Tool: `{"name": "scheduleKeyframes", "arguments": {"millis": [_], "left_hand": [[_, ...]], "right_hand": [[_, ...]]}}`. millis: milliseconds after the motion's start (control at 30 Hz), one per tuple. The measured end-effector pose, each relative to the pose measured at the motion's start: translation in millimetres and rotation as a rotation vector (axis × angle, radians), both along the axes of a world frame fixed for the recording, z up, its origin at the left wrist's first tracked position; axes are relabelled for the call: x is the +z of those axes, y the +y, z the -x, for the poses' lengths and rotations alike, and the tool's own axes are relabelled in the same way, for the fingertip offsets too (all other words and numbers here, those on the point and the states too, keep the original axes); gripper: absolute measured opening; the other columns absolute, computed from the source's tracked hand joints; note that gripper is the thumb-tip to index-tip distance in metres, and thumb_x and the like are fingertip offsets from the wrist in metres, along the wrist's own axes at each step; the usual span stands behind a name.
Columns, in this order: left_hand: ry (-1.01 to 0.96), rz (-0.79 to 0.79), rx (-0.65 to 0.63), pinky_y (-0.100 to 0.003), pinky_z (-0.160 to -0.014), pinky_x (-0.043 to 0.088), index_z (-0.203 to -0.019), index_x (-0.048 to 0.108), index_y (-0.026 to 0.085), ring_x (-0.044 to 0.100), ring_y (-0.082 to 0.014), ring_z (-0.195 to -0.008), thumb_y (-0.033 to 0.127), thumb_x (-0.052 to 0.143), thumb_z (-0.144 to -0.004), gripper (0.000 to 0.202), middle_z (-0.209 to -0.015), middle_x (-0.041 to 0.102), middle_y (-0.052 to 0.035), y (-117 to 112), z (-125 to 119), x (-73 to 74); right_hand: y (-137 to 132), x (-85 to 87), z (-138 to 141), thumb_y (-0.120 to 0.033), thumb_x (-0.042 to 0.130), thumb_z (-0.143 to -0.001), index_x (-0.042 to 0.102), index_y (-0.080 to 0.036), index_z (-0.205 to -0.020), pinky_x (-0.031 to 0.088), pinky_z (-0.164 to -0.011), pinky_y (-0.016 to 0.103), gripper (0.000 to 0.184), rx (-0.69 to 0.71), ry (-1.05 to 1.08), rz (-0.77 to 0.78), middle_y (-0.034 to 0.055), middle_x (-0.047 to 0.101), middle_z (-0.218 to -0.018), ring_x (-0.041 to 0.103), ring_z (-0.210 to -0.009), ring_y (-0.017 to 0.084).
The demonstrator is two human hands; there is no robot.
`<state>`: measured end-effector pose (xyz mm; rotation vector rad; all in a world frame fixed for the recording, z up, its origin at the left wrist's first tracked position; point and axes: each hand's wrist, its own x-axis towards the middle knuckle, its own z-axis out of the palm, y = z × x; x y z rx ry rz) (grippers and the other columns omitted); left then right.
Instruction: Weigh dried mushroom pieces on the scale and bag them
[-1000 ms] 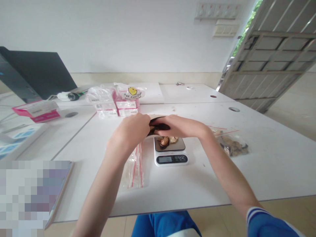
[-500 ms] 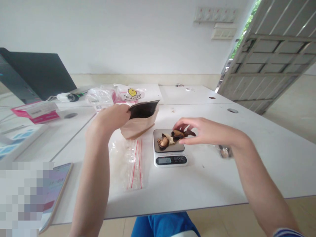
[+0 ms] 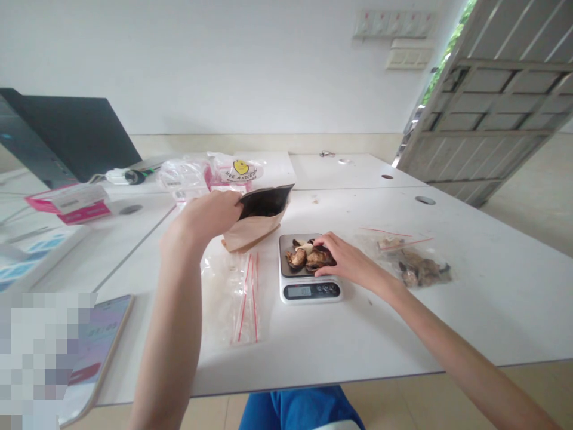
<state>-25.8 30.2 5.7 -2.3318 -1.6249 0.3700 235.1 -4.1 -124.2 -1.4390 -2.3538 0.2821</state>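
My left hand [image 3: 210,218] is raised above the table, shut on the top edge of a kraft paper pouch [image 3: 255,224] with a black lining. The pouch's mouth gapes open. My right hand [image 3: 344,260] rests its fingertips on a heap of dried mushroom slices [image 3: 304,258], which lie on the dark pan of a white digital kitchen scale [image 3: 310,290]. Its fingers partly hide the heap's right side. The scale's display is lit, but its digits are too small to read.
A plastic bag of dried mushroom pieces [image 3: 414,267] lies right of the scale. A red-striped zip bag [image 3: 237,298] lies below the pouch. A phone [image 3: 105,331], pink boxes [image 3: 67,203], plastic-wrapped packs [image 3: 183,176] and a laptop [image 3: 67,134] are on the left.
The pouch has moved left, away from above the scale, and stays in my left hand. More mushroom slices now lie on the pan, and my right hand has come down onto them.
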Motion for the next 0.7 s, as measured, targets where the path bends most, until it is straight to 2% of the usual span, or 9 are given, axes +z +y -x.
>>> {"name": "scheduleKeyframes", "arguments": {"millis": [200, 300, 500, 700], "left_hand": [[0.102, -0.051, -0.070, -0.029, -0.073, 0.045, -0.098, 0.066, 0.013, 0.063, -0.0243, -0.095, 0.011, 0.030, -0.088, 0.037, -0.102, 0.065, -0.0133, 1.2, 3.2, -1.2], [0.113, -0.086, -0.118, -0.028, -0.077, 0.044, -0.099, 0.066, 0.010, 0.062, -0.0226, -0.094, 0.006, 0.032, -0.087, 0.036, -0.100, 0.065, -0.0124, -2.0, 3.7, -2.2], [0.066, -0.080, -0.124, -0.030, -0.077, 0.045, -0.099, 0.065, 0.008, 0.064, -0.0223, -0.090, 0.010, 0.031, -0.091, 0.036, -0.096, 0.065, -0.0121, -1.4, 5.5, -3.6], [-0.047, -0.056, -0.043, -0.031, -0.078, 0.045, -0.098, 0.066, 0.011, 0.064, -0.0228, -0.092, 0.016, 0.030, -0.091, 0.037, -0.096, 0.067, -0.0108, 6.4, 6.8, -8.2]], "right_hand": [[5.1, -12.0, -8.5, -0.042, 0.072, -0.069, 0.046, -0.024, -0.108, 0.048, -0.075, 0.033, 0.050, -0.024, 0.186, 0.010, 0.0047, 0.052, -0.109, 0.058, -0.085, 0.019], [4.2, -14.6, -14.6, -0.046, 0.068, -0.072, 0.047, -0.025, -0.108, 0.048, -0.071, 0.032, 0.047, -0.047, 0.301, 0.007, 0.0040, 0.053, -0.107, 0.056, -0.080, 0.017], [-0.4, -16.7, -30.2, -0.039, 0.046, -0.089, 0.048, -0.023, -0.104, 0.046, -0.064, 0.030, 0.022, -0.145, 0.429, -0.044, 0.0050, 0.058, -0.101, 0.054, -0.072, 0.015], [-1.5, -25.1, -29.5, -0.036, 0.053, -0.085, 0.049, -0.022, -0.103, 0.045, -0.063, 0.029, 0.023, -0.172, 0.470, -0.011, 0.0040, 0.058, -0.099, 0.053, -0.070, 0.014]]}}
